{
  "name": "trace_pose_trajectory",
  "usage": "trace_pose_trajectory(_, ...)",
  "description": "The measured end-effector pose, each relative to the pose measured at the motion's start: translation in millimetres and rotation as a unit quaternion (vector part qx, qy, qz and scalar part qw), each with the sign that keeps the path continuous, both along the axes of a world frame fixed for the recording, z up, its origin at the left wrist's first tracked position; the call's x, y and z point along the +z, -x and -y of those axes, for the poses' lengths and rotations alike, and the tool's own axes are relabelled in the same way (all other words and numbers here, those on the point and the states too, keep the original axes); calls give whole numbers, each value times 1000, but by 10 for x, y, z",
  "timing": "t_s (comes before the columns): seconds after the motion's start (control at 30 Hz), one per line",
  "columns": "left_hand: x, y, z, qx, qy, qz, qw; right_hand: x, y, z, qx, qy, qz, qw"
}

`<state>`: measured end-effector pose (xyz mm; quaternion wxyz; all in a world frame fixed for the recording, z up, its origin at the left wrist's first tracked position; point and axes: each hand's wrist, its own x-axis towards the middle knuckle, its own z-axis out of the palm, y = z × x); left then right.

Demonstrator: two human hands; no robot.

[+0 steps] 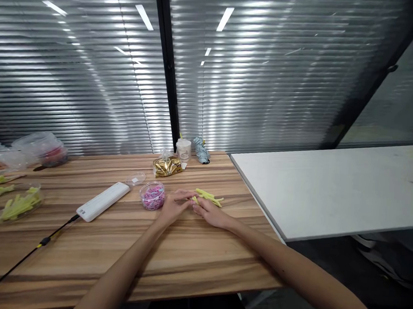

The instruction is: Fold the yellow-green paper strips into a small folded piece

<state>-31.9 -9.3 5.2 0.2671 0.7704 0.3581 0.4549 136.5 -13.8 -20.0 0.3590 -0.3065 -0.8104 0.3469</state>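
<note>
Over the wooden table, my left hand (174,205) and my right hand (211,213) meet at the fingertips. Both are closed on a yellow strip (195,200), which shows only in part between the fingers. More soft-looking yellow strips (210,196) lie just beyond my right hand. Close to the left of my left hand stands a clear round tub (152,196) filled with small pink and purple rings or bands, too small to make out well. Its clear lid (135,178) appears to lie behind it.
A white power bank (103,201) with a black cable (21,256) lies to the left. Farther left are yellow strips in a clear container (20,206) and plastic bags (41,146). A gold packet (168,166), a paper cup (183,149) and a blue-grey wrapper (201,150) stand at the back. A white table (330,194) adjoins on the right.
</note>
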Motion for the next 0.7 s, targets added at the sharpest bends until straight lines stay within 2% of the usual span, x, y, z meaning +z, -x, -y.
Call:
trace_pose_trajectory(0.27,38,-4,10,12,-39,-16,999,27,-7,6,13,7,-1,1000)
trace_pose_trajectory(0.7,11,14,8,5,-40,-10,999,100,-3,24,37,6,-27,999)
